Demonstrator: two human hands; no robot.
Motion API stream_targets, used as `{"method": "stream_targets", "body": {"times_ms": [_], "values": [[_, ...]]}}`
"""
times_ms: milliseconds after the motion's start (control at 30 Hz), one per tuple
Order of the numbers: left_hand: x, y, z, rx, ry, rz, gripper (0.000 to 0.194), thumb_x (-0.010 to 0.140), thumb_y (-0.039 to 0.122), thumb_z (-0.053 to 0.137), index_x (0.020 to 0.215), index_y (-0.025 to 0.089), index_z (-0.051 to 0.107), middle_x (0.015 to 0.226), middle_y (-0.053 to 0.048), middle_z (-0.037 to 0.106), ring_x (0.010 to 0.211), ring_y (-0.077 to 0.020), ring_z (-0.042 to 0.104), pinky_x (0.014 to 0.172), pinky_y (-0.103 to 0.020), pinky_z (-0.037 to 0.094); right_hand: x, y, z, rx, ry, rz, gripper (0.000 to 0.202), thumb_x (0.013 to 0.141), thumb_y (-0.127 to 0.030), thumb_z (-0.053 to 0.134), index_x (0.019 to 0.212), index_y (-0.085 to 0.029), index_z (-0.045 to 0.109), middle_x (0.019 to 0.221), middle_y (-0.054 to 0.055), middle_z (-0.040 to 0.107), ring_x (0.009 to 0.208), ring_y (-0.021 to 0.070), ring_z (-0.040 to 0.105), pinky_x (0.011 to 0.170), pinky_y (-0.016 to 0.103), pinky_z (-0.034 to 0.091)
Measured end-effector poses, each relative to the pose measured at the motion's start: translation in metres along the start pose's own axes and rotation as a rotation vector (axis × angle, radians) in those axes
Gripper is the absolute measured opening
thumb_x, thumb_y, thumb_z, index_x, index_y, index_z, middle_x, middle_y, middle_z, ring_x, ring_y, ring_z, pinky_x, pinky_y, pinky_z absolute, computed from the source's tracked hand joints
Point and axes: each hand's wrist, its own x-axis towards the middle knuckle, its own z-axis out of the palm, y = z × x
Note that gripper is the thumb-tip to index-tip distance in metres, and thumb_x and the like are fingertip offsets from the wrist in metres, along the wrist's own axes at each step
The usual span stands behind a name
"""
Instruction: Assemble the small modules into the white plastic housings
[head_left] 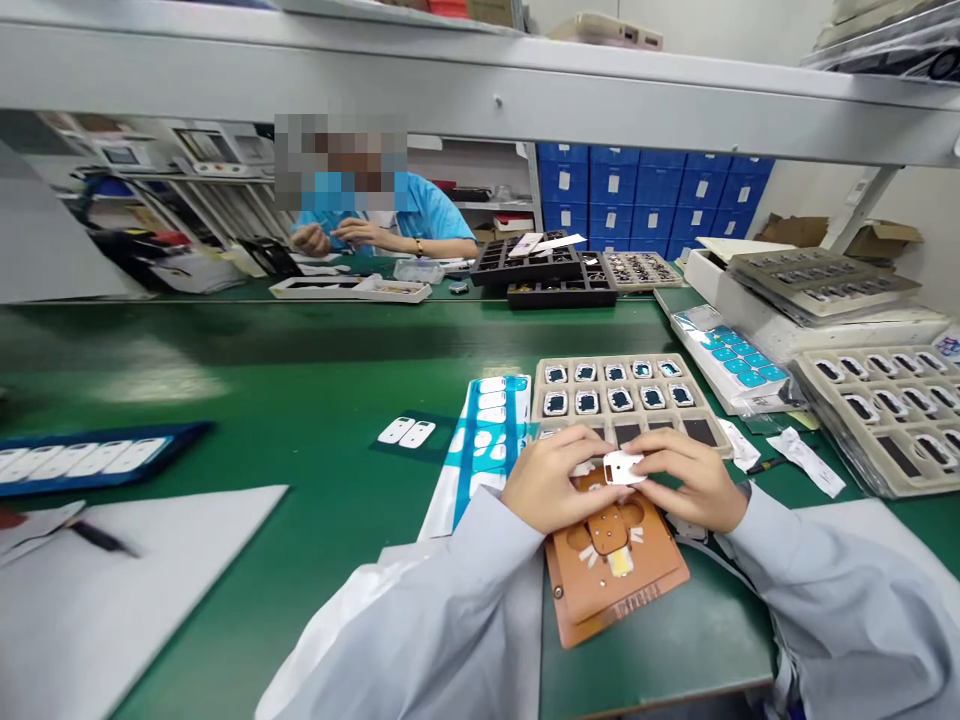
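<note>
Between my two hands is a small white rounded-square piece (619,468) with a dark slot at its left side. My left hand (555,478) pinches it from the left, and my right hand (694,478) grips its right edge with bent fingers. Just below them lies an orange-brown fixture plate (619,580) with a shaped recess and a yellow patch. Behind my hands stands a beige tray (536,400) of small dark-centred, white-framed parts. A blue-and-white sticker sheet (480,440) lies left of my left hand.
Two white label pieces (406,431) lie on a dark strip on the green table (300,380). More parts trays (885,410) are stacked at the right, near a bagged pack of blue stickers (731,350). Across the table sits a person in a blue shirt (439,210), by black trays (562,290).
</note>
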Motion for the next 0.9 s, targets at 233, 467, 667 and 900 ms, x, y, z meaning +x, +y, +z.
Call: {"method": "stream_targets", "body": {"times_ms": [233,467,667,900], "values": [[-0.002,0.004,0.000,0.090,0.015,0.059,0.035,0.082,0.048,0.070,0.093,0.015,0.071,0.084,-0.007,0.070,0.068,-0.0160,0.067,0.058,-0.025,0.054,0.002,0.000,-0.009,-0.054,-0.061,-0.002,0.015,0.086,-0.016,0.065,0.101,-0.017,0.063,0.117,0.017,0.068,0.101,0.0232,0.068,0.087,0.037,0.057],[-0.003,0.007,0.000,0.188,0.020,0.105,0.039,0.084,0.053,0.065,0.093,0.015,0.070,0.082,-0.005,0.070,0.064,-0.0135,0.066,0.052,-0.022,0.048,0.004,-0.004,-0.008,-0.049,-0.087,0.022,0.013,0.085,-0.016,0.063,0.098,-0.019,0.062,0.109,0.014,0.071,0.098,0.0233,0.069,0.082,0.037,0.059],[-0.003,0.007,-0.001,0.255,0.000,0.150,0.043,0.086,0.055,0.061,0.096,0.015,0.071,0.083,-0.006,0.070,0.061,-0.0137,0.063,0.051,-0.024,0.047,0.005,-0.004,-0.009,-0.051,-0.116,0.001,0.014,0.086,-0.017,0.065,0.099,-0.022,0.062,0.106,0.011,0.072,0.095,0.0218,0.070,0.080,0.036,0.060],[-0.003,0.004,-0.002,0.238,-0.026,0.147,0.044,0.085,0.058,0.062,0.097,0.017,0.071,0.084,-0.005,0.070,0.064,-0.0134,0.064,0.053,-0.024,0.047,0.007,-0.002,-0.013,-0.055,-0.155,0.012,0.013,0.088,-0.020,0.065,0.101,-0.022,0.065,0.107,0.010,0.072,0.097,0.0220,0.070,0.082,0.034,0.060]]}}
